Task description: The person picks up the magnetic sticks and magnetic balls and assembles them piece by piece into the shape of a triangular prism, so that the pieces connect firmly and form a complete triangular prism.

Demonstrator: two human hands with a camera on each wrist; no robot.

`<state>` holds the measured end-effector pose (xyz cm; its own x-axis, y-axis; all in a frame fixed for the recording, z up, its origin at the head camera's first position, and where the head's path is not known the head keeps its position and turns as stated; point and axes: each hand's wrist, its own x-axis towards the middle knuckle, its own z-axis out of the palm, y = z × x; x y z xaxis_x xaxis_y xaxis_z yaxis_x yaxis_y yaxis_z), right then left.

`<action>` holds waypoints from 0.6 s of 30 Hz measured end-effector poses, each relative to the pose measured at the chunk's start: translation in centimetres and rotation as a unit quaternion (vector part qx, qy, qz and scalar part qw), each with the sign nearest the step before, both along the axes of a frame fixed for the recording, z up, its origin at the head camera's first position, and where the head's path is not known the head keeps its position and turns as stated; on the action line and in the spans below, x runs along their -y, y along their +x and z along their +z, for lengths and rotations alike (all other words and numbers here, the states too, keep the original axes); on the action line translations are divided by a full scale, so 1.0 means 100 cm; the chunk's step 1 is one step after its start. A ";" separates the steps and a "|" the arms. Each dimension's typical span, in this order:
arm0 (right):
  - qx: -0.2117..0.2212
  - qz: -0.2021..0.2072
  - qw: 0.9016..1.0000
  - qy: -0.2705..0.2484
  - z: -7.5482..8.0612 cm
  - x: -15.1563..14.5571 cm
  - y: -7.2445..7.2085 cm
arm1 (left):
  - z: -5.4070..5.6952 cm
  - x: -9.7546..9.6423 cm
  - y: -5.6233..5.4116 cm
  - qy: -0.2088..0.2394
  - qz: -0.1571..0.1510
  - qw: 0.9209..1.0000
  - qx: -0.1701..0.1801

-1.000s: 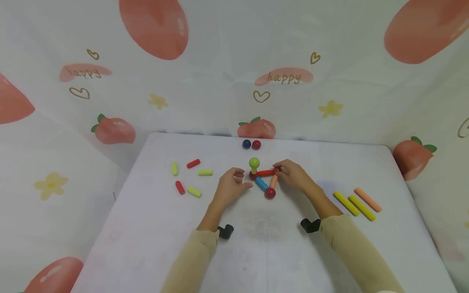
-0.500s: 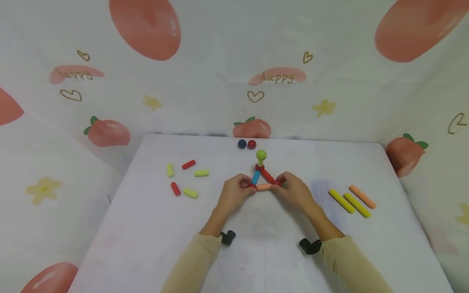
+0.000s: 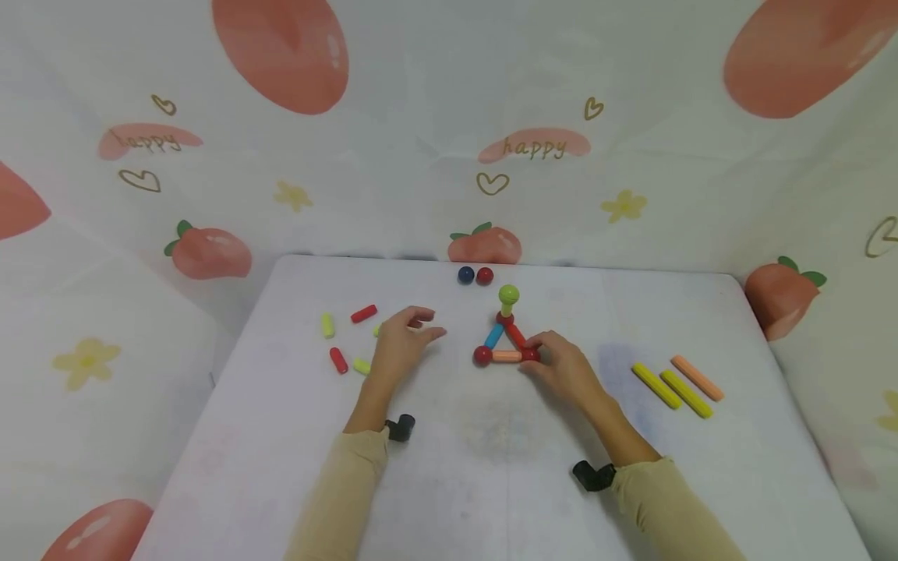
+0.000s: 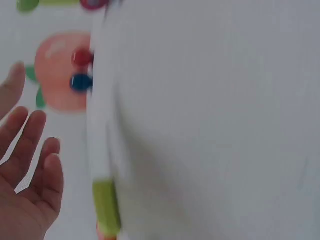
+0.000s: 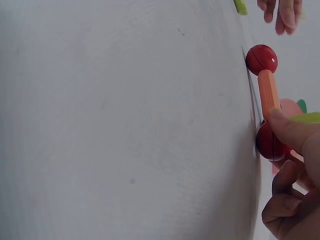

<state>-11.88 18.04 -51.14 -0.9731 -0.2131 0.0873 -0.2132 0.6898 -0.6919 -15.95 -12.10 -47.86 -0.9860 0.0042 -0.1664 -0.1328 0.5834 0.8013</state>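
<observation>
A triangle of rods and balls lies mid-table in the head view: a blue rod (image 3: 494,336), a red rod (image 3: 515,335) and an orange rod (image 3: 507,356) join red balls at the corners. From its far corner ball (image 3: 504,319) a short green rod stands upright, topped by a green ball (image 3: 508,294). My right hand (image 3: 561,366) pinches the right corner ball (image 5: 271,141) between thumb and fingers. My left hand (image 3: 403,347) is held apart, left of the left corner ball (image 3: 482,355), fingers relaxed and holding nothing; it partly hides two short green rods.
Short red rods (image 3: 364,313) and green rods (image 3: 327,326) lie at the left. A dark blue ball (image 3: 466,274) and a loose red ball (image 3: 485,276) sit by the far edge. Two long yellow rods (image 3: 655,386) and a long orange rod (image 3: 698,378) lie right.
The triangle has been turned so its orange side faces the person. My left hand touched the left corner ball, then let go and moved left. My right hand keeps its ball.
</observation>
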 end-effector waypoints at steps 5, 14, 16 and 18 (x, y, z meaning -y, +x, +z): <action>0.005 -0.002 1.000 -0.005 0.000 -0.001 0.001 | 0.006 0.049 -0.012 -0.086 -0.023 0.996 -0.024; 0.012 -0.006 1.000 -0.010 -0.002 -0.004 0.003 | -0.002 0.072 -0.021 -0.149 -0.062 0.987 -0.018; 0.011 -0.003 1.000 -0.012 -0.002 -0.003 0.002 | -0.006 0.072 -0.022 -0.157 -0.065 0.985 -0.020; 0.010 -0.001 1.000 -0.013 -0.002 -0.002 0.002 | -0.009 0.072 -0.023 -0.163 -0.065 0.984 -0.021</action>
<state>-11.67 18.28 -51.32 -0.9753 -0.2082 0.0736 -0.1973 0.6715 -0.7142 -18.20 -19.30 -48.75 -0.9869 0.0834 -0.1383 -0.0109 0.8200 0.5723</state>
